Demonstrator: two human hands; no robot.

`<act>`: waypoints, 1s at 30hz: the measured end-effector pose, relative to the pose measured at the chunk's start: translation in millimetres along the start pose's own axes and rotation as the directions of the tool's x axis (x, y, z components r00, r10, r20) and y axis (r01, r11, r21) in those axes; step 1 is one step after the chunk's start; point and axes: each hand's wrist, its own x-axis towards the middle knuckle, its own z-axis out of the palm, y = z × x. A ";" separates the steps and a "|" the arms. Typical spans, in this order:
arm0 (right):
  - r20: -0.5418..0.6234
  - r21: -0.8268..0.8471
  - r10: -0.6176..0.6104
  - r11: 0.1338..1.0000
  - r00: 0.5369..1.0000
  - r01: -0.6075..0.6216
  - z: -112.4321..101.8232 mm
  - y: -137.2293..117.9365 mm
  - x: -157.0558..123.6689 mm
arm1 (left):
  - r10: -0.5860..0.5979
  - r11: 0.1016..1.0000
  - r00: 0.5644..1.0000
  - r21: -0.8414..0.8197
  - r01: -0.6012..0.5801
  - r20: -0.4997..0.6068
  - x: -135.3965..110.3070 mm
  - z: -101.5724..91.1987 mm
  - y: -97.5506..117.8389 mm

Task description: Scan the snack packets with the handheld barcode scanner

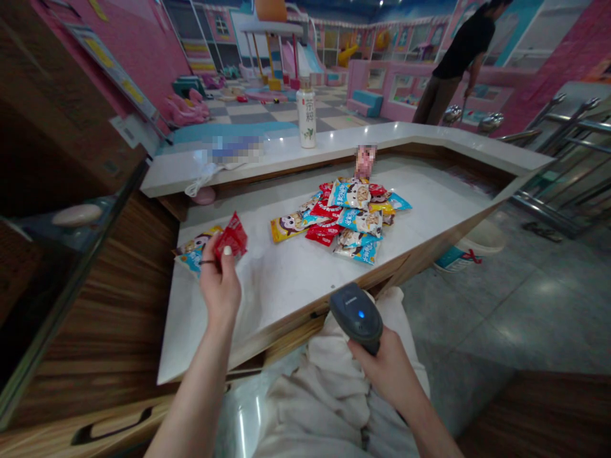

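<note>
Between the fingers of my left hand [218, 273] is a red snack packet [235, 236], held over the left end of the white counter [267, 286]. Just behind that hand lie a blue-and-yellow snack packet [191, 259] and perhaps others, partly covered by my fingers. My right hand [389, 366] is wrapped round the handle of a dark barcode scanner [356, 312], low in front of the counter's near edge. A blue light glows on the scanner's top. A heap of blue, red and yellow snack packets [351, 219] rests on the middle of the counter.
On the raised ledge [329, 141] stands a white bottle [306, 117]. A white cable [203, 180] hangs at the ledge's left part. A white bucket [470, 248] sits on the floor to the right. Beyond the counter a person [458, 57] stands near metal railings [582, 127].
</note>
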 end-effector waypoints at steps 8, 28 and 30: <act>-0.003 -0.007 0.004 1.000 1.000 -0.004 -2.6 -3.1 1.7 | 0.233 0.605 0.941 0.721 -0.338 0.246 70.7 -46.9 -52.0; -0.026 -0.025 0.033 0.999 0.999 -0.034 -5.6 3.1 -3.0 | 0.207 0.739 0.681 0.344 -0.579 0.703 77.3 115.0 -47.2; -0.028 -0.025 0.041 0.999 0.999 -0.041 -6.2 4.3 -3.4 | 0.190 0.742 0.678 0.349 -0.572 0.710 83.6 115.3 -51.6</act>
